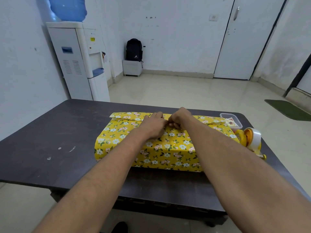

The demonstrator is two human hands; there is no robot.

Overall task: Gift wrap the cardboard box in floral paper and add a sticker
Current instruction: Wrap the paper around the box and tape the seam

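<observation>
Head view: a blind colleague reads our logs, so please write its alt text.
A person's left hand and right hand meet at the seam atop a yellow floral-wrapped box on a dark table. A yellow tape dispenser and a clear container sit at its right.

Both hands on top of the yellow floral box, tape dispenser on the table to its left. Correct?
No. The head view shows the tape dispenser on the table to the right of the yellow floral box, not its left. The left hand and right hand are on top of it, as stated.
</observation>
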